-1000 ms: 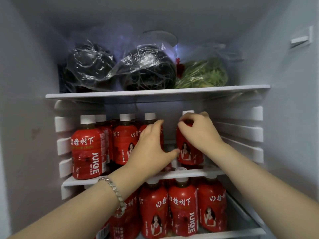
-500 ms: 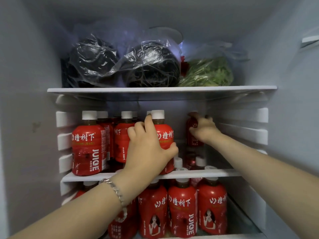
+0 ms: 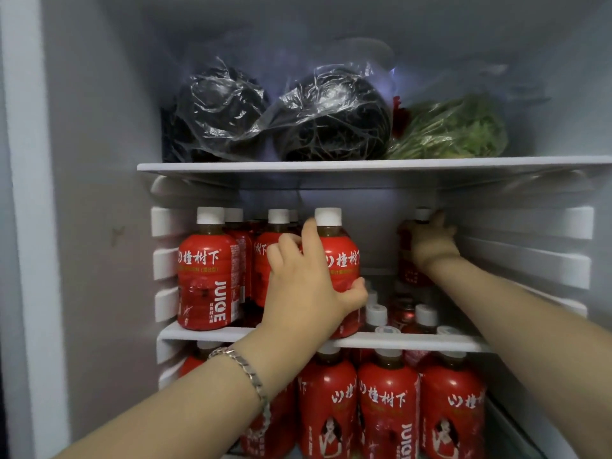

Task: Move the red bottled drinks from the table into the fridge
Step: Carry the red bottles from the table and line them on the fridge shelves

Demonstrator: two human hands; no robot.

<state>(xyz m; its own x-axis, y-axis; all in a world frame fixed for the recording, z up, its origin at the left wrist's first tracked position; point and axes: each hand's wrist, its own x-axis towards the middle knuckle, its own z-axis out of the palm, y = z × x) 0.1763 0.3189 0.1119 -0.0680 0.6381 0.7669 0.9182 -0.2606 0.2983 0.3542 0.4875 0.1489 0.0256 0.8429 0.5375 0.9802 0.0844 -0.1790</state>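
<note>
The left hand [image 3: 308,293] had its fingers [image 3: 284,246] curled round a red bottle [image 3: 344,260], thumb pressed to the right side of the label, and the bottle stood on the middle shelf [image 3: 212,332] of the fridge [image 3: 99,226]. It was a squat plastic bottle with a white screw cap, brown drink showing in the neck and a red wrap printed with white characters. The right hand [image 3: 430,243] reached deeper, its fingers clasped about the shoulder of a second bottle [image 3: 409,276] at the back right of the same shelf, where only the cap and a dim strip of label showed. Left of the left hand's fingers stood a front bottle [image 3: 207,270] marked JUICE, with at least three more capped ones crowded behind and beside it; their exact count could not be told. Below both hands' fingers, under that shelf, three lower bottles [image 3: 387,402] showed in full, with others partly hidden by the left arm. Above the fingers, the upper shelf [image 3: 298,166] carried three plastic bags: two dark bundles [image 3: 331,120] and one bag of green leaves [image 3: 457,130]. A metal bracelet [image 3: 246,367] circled the left wrist.
</note>
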